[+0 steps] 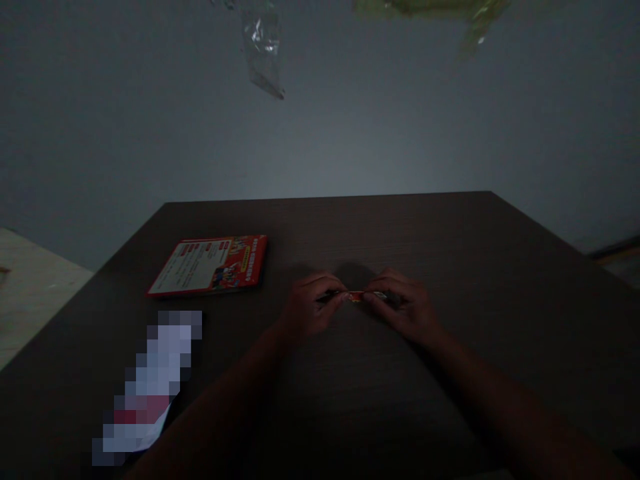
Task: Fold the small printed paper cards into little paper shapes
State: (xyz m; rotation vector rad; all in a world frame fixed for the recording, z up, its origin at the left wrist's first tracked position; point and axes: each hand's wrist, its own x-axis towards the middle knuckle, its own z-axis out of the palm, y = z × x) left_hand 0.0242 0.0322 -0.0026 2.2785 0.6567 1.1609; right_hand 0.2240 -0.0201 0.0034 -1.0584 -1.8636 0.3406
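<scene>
Between my hands, just above the middle of the table, is a thin red printed piece point(356, 296), seen almost edge-on. It looks flat like a card, but its exact kind does not show. My left hand point(320, 299) pinches its left end between thumb and fingers. At the other end, my right hand point(400, 299) has a similar pinch, with a bit of pale print showing by the fingers. The fingers cover much of the piece.
A red box or booklet point(240, 263) with a white text panel lies left of my hands on the dark wooden table point(400, 227). Nearer, by my left forearm, lies a long pale pixelated thing point(155, 373). A pale wall point(320, 147) with hanging clear plastic point(263, 47) rises behind.
</scene>
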